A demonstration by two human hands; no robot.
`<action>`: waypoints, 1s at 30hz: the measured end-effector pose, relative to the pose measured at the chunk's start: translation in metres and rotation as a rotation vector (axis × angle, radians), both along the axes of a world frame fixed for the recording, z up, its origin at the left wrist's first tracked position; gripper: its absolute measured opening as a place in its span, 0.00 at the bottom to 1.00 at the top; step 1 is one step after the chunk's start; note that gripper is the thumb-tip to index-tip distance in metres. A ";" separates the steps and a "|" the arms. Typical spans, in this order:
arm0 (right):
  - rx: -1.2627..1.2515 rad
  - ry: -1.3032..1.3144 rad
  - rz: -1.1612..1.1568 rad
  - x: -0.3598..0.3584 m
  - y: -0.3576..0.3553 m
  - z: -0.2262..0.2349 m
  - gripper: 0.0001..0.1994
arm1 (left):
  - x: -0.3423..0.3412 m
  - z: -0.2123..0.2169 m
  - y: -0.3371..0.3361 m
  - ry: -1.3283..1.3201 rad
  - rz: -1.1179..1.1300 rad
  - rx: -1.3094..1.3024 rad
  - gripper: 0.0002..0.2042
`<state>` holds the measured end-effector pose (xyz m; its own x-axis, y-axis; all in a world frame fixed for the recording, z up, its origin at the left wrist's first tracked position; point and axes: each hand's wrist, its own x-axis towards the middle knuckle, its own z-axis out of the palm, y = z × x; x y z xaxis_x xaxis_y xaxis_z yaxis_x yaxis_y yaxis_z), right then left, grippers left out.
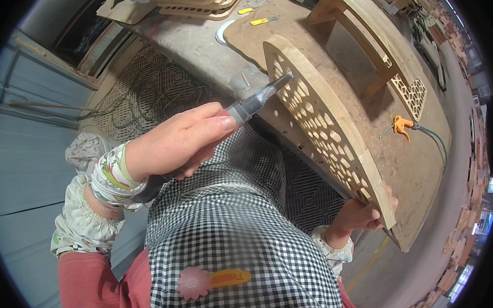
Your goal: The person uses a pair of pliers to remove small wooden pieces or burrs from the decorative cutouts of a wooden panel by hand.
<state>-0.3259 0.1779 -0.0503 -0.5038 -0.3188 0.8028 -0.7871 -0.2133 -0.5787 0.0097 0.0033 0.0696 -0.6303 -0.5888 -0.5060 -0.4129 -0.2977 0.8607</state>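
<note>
Just past the left grip (181,140), tool tip (279,84) against lattice panel (326,130).

Pale wooden lattice panel (323,122) on edge — grey-handled tool (255,102) against it

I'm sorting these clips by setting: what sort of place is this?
Most likely a woodworking shop. The left hand works a tool into a carved wooden lattice panel that the right hand steadies on a dusty workbench. More cut wooden panels are stacked behind, and an orange air blow gun lies nearby.

Soft, even daylight, mild shadows, sharp centre, strong fisheye bending and black rim.
</note>
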 end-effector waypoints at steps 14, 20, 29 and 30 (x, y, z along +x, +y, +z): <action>-0.035 0.029 0.073 -0.005 0.000 0.002 0.12 | 0.013 -0.009 -0.009 0.050 -0.037 0.061 0.17; 0.019 0.016 -0.001 -0.001 0.000 0.004 0.16 | 0.016 -0.013 -0.011 0.082 -0.043 0.046 0.17; 0.014 -0.101 -0.081 0.005 -0.005 0.005 0.37 | 0.049 -0.013 0.017 0.042 0.067 0.078 0.16; 0.011 -0.099 -0.085 0.005 -0.005 0.006 0.37 | 0.045 -0.007 0.016 0.024 0.056 0.071 0.16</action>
